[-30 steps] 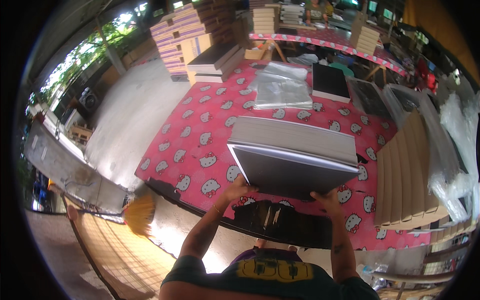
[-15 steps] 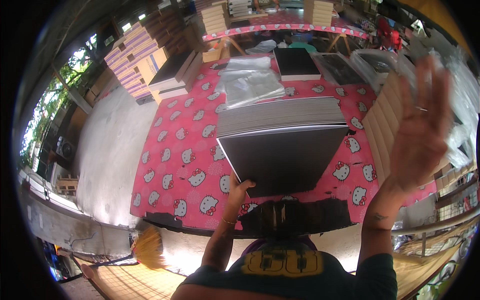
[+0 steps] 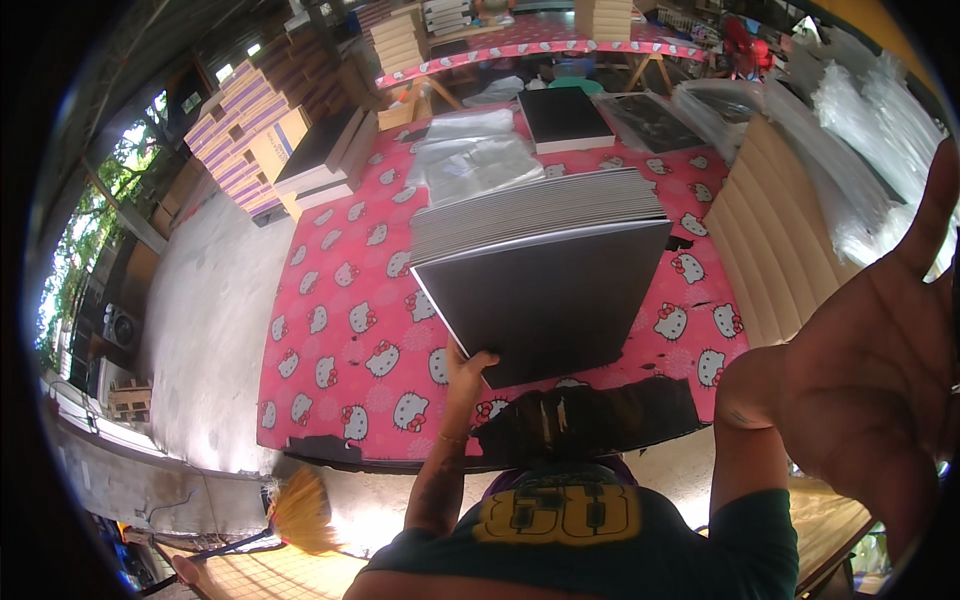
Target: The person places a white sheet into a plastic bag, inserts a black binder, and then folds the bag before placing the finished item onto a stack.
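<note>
A thick stack of thin black boards with pale edges leans on the pink patterned table, its black front face tilted toward me. My left hand grips the lower left corner of the front board, thumb on the black face and fingers behind the edge. Up close at the right rim, my right hand is raised with its palm showing and fingers spread. It holds nothing and is apart from the stack; some fingertips are cut off by the picture's edge.
Clear plastic sleeves lie beyond the stack, beside a black-topped block. Ribbed cardboard and bundled plastic stand at right. Cartons are piled far left. A yellow broom is at lower left.
My right hand has come closer to the camera and moved down and right, its fingers spreading wider. The whole view has shifted slightly. My left hand keeps its grip on the board corner.
</note>
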Tool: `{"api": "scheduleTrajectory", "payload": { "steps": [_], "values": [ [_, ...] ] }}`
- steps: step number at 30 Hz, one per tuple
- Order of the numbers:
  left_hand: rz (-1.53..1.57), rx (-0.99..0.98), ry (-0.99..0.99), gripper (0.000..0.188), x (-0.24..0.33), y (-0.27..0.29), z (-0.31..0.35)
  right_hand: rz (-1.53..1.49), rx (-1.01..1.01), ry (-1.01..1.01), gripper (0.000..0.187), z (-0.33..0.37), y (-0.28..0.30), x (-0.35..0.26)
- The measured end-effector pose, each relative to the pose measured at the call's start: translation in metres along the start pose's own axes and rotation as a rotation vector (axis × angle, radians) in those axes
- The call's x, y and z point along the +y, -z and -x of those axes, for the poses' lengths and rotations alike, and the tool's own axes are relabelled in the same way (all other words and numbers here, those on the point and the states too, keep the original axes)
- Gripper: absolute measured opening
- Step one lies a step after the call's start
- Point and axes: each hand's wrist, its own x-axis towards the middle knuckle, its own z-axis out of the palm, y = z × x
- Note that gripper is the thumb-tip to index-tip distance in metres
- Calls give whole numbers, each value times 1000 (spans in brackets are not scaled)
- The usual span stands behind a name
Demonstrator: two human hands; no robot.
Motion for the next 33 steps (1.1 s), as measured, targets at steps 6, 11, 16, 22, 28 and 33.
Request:
{"api": "scheduleTrajectory", "payload": {
  "steps": [6, 11, 16, 22, 28, 33],
  "values": [
    [-56, 14, 27, 53, 3, -5, 1, 45, 3, 18, 103, -2, 10, -11],
    [-31, -1, -9, 52, 2, 0, 1, 57, -1, 35, 107, 2, 9, -17],
    [-61, 38, -3, 44, 1, -4, 1, 88, 39, 49, 111, -2, 9, -21],
    [-43, 37, -24, 51, 11, 1, 9, 260, 1, -262, 116, 36, 22, 43],
    [-81, 22, -44, 50, -5, -4, 5, 18, -198, -1160, 102, 234, 125, 154],
    [-85, 79, -11, 47, 19, -12, 10, 42, 144, -1094, 80, 247, 91, 142]
  ]
}}
